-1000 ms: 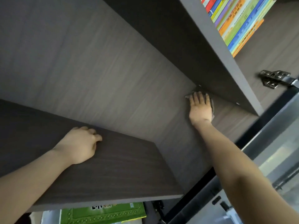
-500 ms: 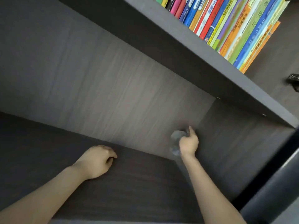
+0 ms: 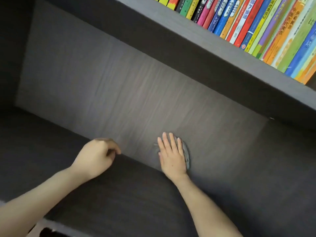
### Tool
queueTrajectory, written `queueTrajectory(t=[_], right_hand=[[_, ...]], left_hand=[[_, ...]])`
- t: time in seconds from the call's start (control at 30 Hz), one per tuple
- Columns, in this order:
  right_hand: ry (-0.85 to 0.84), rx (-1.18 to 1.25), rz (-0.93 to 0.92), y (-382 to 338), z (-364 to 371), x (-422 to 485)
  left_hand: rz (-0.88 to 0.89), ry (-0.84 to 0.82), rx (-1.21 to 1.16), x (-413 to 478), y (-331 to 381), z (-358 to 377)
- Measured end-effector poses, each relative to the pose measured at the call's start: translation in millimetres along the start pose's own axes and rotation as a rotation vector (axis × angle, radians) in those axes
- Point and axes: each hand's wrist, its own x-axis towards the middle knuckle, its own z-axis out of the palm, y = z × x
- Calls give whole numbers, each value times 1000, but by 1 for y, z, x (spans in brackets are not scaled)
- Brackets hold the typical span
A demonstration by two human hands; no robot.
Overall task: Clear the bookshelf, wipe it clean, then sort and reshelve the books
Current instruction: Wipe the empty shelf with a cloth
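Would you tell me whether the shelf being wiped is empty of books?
Empty: the shelf holds only the left hand, the right hand and its cloth; books stand above.

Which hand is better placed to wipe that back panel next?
Right, probably: the right hand lies flat on the grey cloth against the back panel; the left hand rests loosely curled on the shelf, empty.
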Motion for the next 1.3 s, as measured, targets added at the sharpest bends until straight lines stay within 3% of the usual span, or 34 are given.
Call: queueTrajectory(t=[0.07, 0.13, 0.17, 0.27, 0.33, 0.47, 0.57, 0.6, 0.63, 0.7, 0.8, 0.87, 0.93, 1.0, 1.07, 1.2, 1.3], right_hand=[[-97, -19, -429, 18, -3, 17], [-30, -66, -633, 51, -20, 71], [34, -88, -582, 68, -29, 107], [185, -32, -107, 84, -51, 177], [192, 14, -38, 43, -39, 164], [-66, -12, -682, -35, 1, 58], [-175, -34, -876, -28, -4, 65], [-127, -64, -896, -21, -8, 91], [-37, -78, -845, -16, -17, 131], [138, -86, -545, 0, -41, 213], [218, -9, -199, -20, -55, 259], [160, 39, -329, -82, -29, 220], [55, 78, -669, -146, 3, 155], [-50, 82, -857, -164, 9, 135], [-48, 71, -942, -148, -2, 176], [244, 66, -535, -97, -38, 315], [308, 144, -269, -116, -46, 345]], left_hand=[[22, 31, 44, 1, -4, -14], [46, 63, 86, 2, -9, -27], [36, 87, 109, 1, -12, -34], [-12, 153, 158, -2, -21, -54], [-61, 210, 185, -9, -28, -71], [-107, 226, 228, -24, -33, -94], [-88, 211, 267, -32, -36, -105], [-86, 209, 272, -30, -36, -108], [-87, 218, 281, -28, -36, -113], [-83, 223, 291, -20, -36, -120], [-85, 202, 292, -15, -41, -127], [-120, 183, 313, -22, -53, -130], [-174, 134, 368, -36, -66, -131], [-190, 24, 462, -45, -78, -133], [-221, -69, 532, -45, -86, -139], [-253, -143, 594, -33, -108, -142], [-250, -221, 628, -37, -128, -142]])
